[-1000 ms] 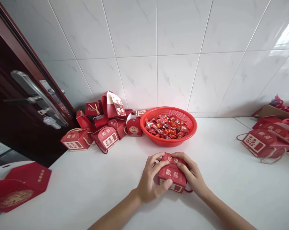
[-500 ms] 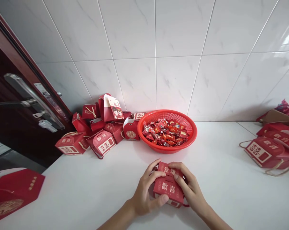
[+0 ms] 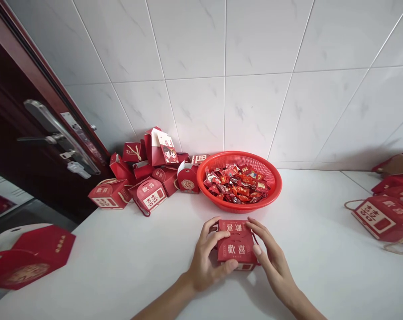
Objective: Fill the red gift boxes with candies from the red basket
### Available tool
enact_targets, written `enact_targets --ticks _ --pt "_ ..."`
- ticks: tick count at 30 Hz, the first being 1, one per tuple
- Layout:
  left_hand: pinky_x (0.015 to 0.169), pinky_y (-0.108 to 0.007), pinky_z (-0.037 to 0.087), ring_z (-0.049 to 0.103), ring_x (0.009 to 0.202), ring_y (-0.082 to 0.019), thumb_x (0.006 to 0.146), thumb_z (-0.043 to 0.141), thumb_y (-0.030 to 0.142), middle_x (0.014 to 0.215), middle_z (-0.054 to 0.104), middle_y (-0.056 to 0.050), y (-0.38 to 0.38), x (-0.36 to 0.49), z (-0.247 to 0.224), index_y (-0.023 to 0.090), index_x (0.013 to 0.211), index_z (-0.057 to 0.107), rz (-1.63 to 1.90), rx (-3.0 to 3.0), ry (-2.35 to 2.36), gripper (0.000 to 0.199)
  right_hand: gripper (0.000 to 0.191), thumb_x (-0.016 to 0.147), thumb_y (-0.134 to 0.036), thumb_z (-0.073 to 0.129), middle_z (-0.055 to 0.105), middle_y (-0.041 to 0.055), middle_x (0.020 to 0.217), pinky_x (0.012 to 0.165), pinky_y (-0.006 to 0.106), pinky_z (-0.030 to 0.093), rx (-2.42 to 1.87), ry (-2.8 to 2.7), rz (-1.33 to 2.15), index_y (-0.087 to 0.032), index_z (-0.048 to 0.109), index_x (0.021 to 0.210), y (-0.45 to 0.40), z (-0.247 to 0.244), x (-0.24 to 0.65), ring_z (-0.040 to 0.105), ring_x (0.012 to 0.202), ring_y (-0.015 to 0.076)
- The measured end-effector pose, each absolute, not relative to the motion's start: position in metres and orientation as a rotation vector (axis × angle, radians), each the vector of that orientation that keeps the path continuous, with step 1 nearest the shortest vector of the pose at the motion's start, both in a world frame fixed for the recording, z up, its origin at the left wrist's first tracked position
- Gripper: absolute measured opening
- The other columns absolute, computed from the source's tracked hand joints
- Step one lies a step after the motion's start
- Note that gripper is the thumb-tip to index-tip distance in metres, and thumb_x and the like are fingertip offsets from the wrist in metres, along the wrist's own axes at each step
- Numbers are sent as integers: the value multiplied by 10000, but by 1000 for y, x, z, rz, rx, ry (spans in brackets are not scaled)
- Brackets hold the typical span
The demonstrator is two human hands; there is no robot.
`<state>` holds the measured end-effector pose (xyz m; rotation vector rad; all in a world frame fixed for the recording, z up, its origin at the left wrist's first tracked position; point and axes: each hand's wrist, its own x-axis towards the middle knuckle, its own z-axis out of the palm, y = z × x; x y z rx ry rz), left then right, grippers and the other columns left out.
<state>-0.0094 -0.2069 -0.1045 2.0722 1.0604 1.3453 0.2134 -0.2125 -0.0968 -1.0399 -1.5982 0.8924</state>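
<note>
A red paper gift box [image 3: 236, 243] with pale gold characters on its closed top sits on the white table, between my two hands. Along its left side rests my left hand [image 3: 206, 255], with fingers over the top and the thumb by the front edge. My right hand [image 3: 270, 255] holds the opposite side, its fingertips at the right edge of the top. Just beyond the box stands a red plastic basket [image 3: 275, 189] full of wrapped candies [image 3: 238, 184]. The underside of the box is hidden.
Several red gift boxes [image 3: 148, 195] are piled against the tiled wall at the left. Another red box [image 3: 38, 255] lies at the table's left edge, near a dark door [image 3: 38, 169]. More boxes with rope handles [image 3: 384, 213] stand at the right.
My right fingers have slid from the top of the box to its right edge. The box now sits squarer between my hands. The whole view has shifted slightly.
</note>
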Motion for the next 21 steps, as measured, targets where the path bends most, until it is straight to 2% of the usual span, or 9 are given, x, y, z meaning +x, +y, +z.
enact_targets --ticks 5,9,14,21 --pt "1011 -456 564 603 1297 -331 895 698 574 1474 427 -150 -206 -8 -108 282 1281 595 1351 2034 1024 495 463 1039 -514 469 582 89 1506 1117 457 509 -1071 -1555 880 -330 551 1456 -213 -106 214 575 1362 294" --pt "1039 -472 548 602 1300 -332 894 700 576 1468 440 -147 -206 -5 -108 280 1268 597 1363 1993 990 488 468 1039 -533 437 623 90 1456 1055 443 551 -1105 -1534 862 -322 547 1442 -211 -114 218 627 1285 295" --pt "1067 -488 529 581 1332 -345 883 701 602 1484 430 -160 -203 -4 -109 264 1249 606 1364 1969 968 508 469 1035 -539 428 653 98 1409 1056 450 543 -1123 -1575 818 -302 563 1417 -210 -119 224 641 1252 304" --pt "1057 -509 534 577 1329 -355 892 709 551 1489 433 -165 -198 -3 -108 252 1247 617 1335 1953 956 472 496 1028 -562 437 650 114 1402 1024 420 555 -1044 -1639 730 -281 531 1426 -204 -115 218 659 1209 296"
